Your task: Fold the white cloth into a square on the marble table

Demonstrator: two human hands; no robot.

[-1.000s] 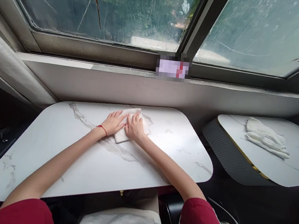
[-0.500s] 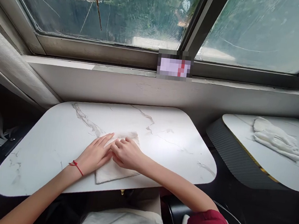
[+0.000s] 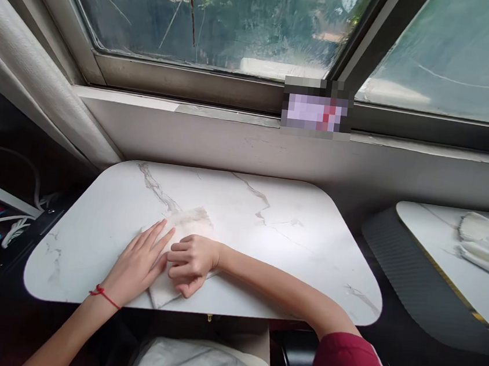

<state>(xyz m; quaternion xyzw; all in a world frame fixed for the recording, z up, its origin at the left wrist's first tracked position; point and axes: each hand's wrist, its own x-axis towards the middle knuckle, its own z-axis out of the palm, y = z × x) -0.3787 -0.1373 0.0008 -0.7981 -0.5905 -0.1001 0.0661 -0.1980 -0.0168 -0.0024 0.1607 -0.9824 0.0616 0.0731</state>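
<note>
Both hands on the white cloth [image 3: 188,223]: left hand [image 3: 139,265] flat, fingers spread; right hand [image 3: 190,259] curled, perhaps gripping it.

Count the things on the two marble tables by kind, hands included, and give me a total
White folded cloths under the hands on the near marble table: 1
Bare hands pressing on that cloth: 2, left hand and right hand
White gloves heaped on the far marble table: 1 pile; number of gloves unclear
Total: 4

Bare marble table [image 3: 289,257] right of both hands; window ledge [image 3: 240,142] blocks beyond.
</note>
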